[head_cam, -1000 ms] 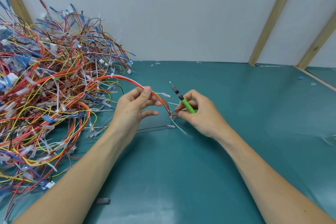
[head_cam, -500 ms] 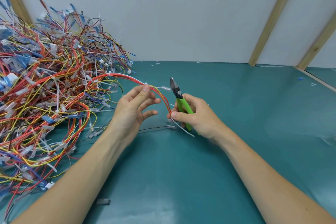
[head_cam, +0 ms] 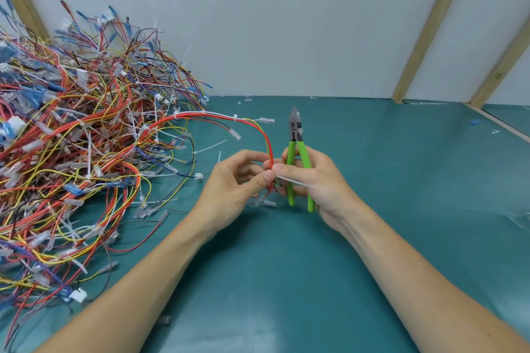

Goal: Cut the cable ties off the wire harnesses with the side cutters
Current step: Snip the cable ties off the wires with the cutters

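Harness [head_cam: 266,140]: arching from the pile [head_cam: 71,137] to both hands, over the table [head_cam: 372,209].
Left hand [head_cam: 232,183]: pinching its wires, steadying them.
Right hand [head_cam: 312,178]: gripping the cutters [head_cam: 296,152] upright, also pinching the tie [head_cam: 292,181], likely exposing it for cutting.

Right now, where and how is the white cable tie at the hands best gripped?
Probably by its free tail: the cable tie juts rightward from the red harness across the right hand. Pinch it from the right, clear of the side cutters.
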Demonstrator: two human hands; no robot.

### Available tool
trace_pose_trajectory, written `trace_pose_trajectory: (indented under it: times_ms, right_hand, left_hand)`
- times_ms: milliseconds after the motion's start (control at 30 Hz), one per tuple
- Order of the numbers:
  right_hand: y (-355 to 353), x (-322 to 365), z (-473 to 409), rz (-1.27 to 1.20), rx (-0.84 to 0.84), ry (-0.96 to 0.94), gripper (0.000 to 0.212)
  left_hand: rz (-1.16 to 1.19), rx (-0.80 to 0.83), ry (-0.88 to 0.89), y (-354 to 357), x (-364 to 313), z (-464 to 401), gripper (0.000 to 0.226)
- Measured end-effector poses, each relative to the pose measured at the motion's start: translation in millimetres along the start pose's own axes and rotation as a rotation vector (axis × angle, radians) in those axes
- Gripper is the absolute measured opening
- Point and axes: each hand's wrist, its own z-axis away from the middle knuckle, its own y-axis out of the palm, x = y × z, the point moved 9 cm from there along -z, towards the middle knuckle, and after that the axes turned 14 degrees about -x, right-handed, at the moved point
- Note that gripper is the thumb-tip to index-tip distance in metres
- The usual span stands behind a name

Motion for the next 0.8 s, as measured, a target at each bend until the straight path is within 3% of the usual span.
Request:
trace_pose_trajectory:
  times_ms: [200, 333, 400, 500, 600, 700, 800]
  right_hand:
    - [-9.5, 7.2, -0.6, 0.090, -0.161, -0.087, 0.029]
    - [-10.6, 1.8, -1.2, 0.090, -0.158, -0.027, 0.026]
    - [-10.9, 1.1, -1.0, 0.056, -0.164, 0.003, 0.018]
    - [-13.2, 1.6, -1.8, 0.013, -0.175, 0.038, 0.010]
    - [-18.5, 1.9, -2.5, -0.011, -0.211, 0.063, 0.006]
    - [-25.3, 5.4, -3.6, -0.029, -0.263, 0.053, 0.006]
    - [-29.5, 12.1, -4.1, -0.010, -0.286, 0.001, 0.008]
  left_hand:
    - [-0.148, -0.019, 0.192, -2.6, -11.8, 1.8, 0.023]
    - [-0.086, -0.077, 0.154, -3.7, -13.0, 3.0, 0.003]
    - [-0.037, -0.188, 0.125, -15.6, -13.4, -0.6, 0.005]
    - [0.085, -0.396, 0.022, -43.9, -8.5, -6.8, 0.008]
    - [0.238, -0.511, -0.195, -59.5, 10.9, -6.4, 0.008]
    - [0.358, -0.461, -0.358, -51.8, 24.0, -4.3, 0.010]
    - [0.390, -0.330, -0.383, -34.8, 23.5, -2.8, 0.012]
